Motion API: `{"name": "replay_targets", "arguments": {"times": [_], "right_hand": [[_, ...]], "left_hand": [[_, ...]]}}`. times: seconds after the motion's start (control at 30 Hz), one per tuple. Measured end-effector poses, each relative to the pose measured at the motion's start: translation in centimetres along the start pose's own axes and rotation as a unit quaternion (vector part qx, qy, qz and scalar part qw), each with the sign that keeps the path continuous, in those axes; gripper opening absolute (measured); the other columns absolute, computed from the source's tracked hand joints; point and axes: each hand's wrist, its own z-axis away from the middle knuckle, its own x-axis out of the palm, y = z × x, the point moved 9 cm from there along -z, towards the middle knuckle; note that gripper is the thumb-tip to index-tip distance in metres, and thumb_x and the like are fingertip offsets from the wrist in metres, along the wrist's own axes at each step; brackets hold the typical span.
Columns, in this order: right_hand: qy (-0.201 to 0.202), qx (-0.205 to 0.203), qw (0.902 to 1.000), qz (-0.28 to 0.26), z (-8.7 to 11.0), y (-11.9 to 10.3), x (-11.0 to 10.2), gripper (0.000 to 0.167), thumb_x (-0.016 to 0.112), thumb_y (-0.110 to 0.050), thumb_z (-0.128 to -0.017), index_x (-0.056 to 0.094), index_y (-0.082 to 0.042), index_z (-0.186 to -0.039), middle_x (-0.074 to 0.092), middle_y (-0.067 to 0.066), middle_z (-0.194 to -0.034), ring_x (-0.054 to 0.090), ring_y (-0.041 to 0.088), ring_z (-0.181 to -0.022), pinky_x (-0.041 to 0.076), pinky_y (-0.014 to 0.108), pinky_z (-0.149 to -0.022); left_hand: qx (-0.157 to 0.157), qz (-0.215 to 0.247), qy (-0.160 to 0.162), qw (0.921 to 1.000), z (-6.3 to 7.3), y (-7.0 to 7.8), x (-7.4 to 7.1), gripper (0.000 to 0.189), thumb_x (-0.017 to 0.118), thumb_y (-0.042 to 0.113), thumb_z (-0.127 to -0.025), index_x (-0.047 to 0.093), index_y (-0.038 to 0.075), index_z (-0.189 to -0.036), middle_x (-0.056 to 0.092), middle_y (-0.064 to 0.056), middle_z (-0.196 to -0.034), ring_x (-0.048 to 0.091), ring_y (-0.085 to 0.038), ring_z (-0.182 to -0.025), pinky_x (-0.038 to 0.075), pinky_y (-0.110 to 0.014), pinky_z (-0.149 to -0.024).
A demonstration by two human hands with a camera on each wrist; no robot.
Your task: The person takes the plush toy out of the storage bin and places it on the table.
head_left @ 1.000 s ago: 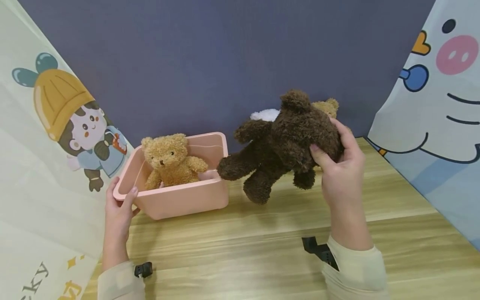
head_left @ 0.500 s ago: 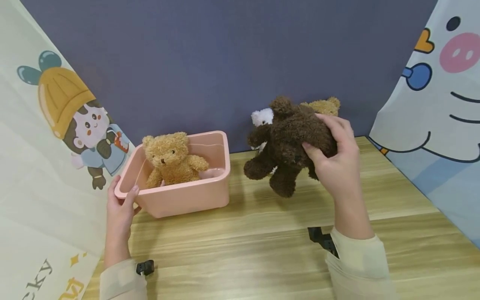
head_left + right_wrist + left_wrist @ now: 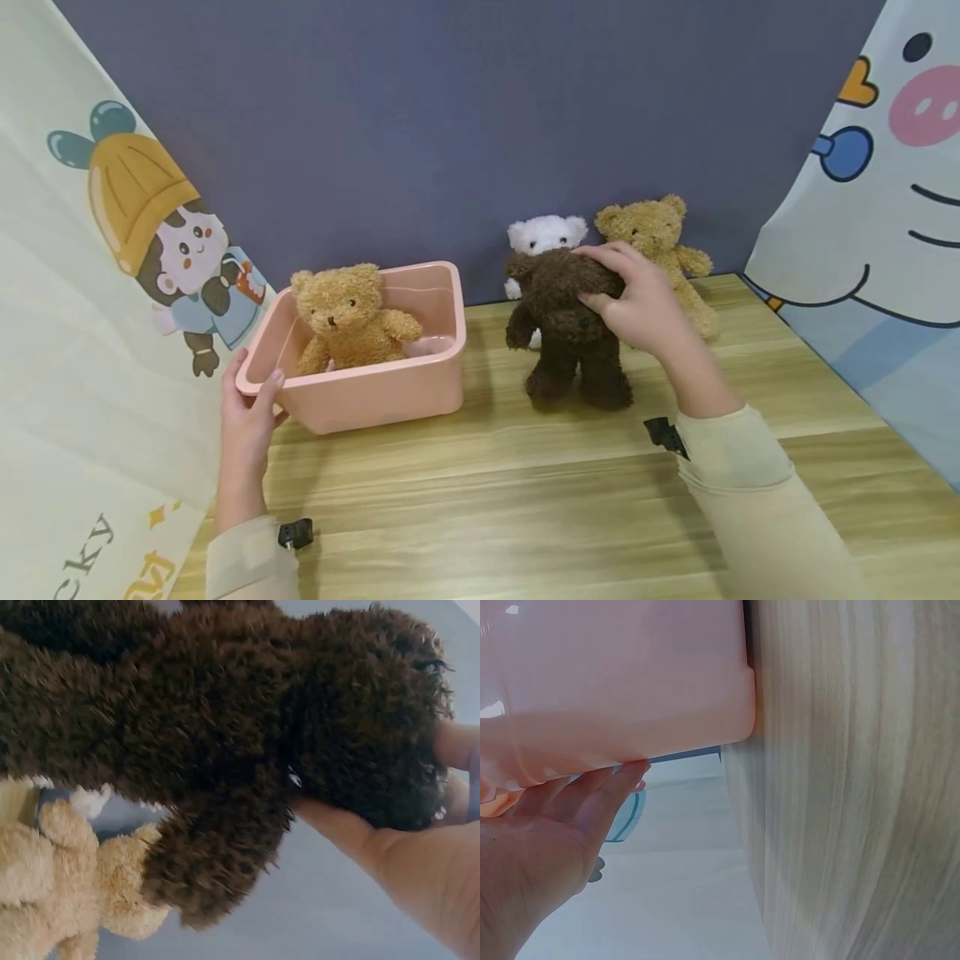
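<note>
In the head view, my left hand [image 3: 246, 421] grips the near left corner of a pink plastic bin [image 3: 375, 402], thumb over the rim and fingers along its outer side. A light brown teddy bear [image 3: 351, 325] sits inside the bin at the left. My right hand [image 3: 637, 302] holds a dark brown teddy bear [image 3: 576, 354] by its head, the bear upright with its feet down at the tabletop; whether they touch it I cannot tell. In the right wrist view my thumb lies against the bear's head [image 3: 367, 720]. The dark bear partly hides a white teddy bear [image 3: 546, 233].
Behind my right hand, another light brown teddy bear [image 3: 660, 237] leans at the dark grey back panel [image 3: 465, 133]. Printed cloth panels flank the wooden table [image 3: 465, 500] on both sides, with a cartoon child on the left one [image 3: 198, 250] and a pig on the right one [image 3: 915, 225].
The dark brown bear has swung from a tilt to upright and come down in front of the white bear. More of the right-hand bear shows. My left hand keeps its grip on the bin.
</note>
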Motion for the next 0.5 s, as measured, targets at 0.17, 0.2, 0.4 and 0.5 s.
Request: {"name": "replay_targets", "arguments": {"times": [0.17, 0.2, 0.4, 0.5], "right_hand": [[-0.066, 0.025, 0.9974, 0.012, -1.9, 1.8, 0.7, 0.062, 0.067, -0.015, -0.104, 0.046, -0.026, -0.162, 0.037, 0.013, -0.172, 0.029, 0.048, -0.159, 0.027, 0.074, -0.124], [-0.076, 0.032, 0.9966, 0.009, -2.2, 2.3, 0.8, 0.063, 0.066, -0.016, -0.105, 0.045, -0.026, -0.163, 0.034, 0.013, -0.174, 0.026, 0.048, -0.16, 0.026, 0.074, -0.124], [-0.124, 0.066, 0.99, -0.013, -4.0, 4.9, 2.1, 0.066, 0.063, -0.018, -0.107, 0.037, -0.029, -0.167, 0.022, 0.015, -0.178, 0.019, 0.048, -0.162, 0.025, 0.075, -0.124], [-0.141, 0.064, 0.9876, -0.024, -4.5, 6.1, 3.4, 0.066, 0.062, -0.018, -0.108, 0.036, -0.026, -0.168, 0.025, 0.018, -0.176, 0.026, 0.048, -0.16, 0.034, 0.071, -0.122]], "left_hand": [[0.0, 0.003, -0.001, 1.0, -0.2, -0.1, 0.1, 0.076, 0.063, 0.035, -0.107, 0.018, 0.043, -0.168, 0.025, -0.004, -0.177, 0.04, -0.027, -0.152, 0.054, -0.014, -0.071], [0.0, 0.003, -0.001, 1.0, -0.3, 0.0, 0.1, 0.077, 0.063, 0.035, -0.107, 0.018, 0.043, -0.169, 0.025, -0.004, -0.177, 0.04, -0.027, -0.151, 0.054, -0.014, -0.071], [-0.003, 0.002, -0.003, 1.0, -0.5, -0.3, 0.0, 0.075, 0.062, 0.035, -0.108, 0.018, 0.045, -0.168, 0.025, -0.004, -0.177, 0.041, -0.025, -0.15, 0.053, -0.015, -0.072], [-0.003, 0.005, -0.004, 1.0, -0.5, -0.4, 0.0, 0.074, 0.061, 0.034, -0.108, 0.018, 0.045, -0.168, 0.026, -0.004, -0.177, 0.041, -0.024, -0.149, 0.053, -0.016, -0.072]]}}
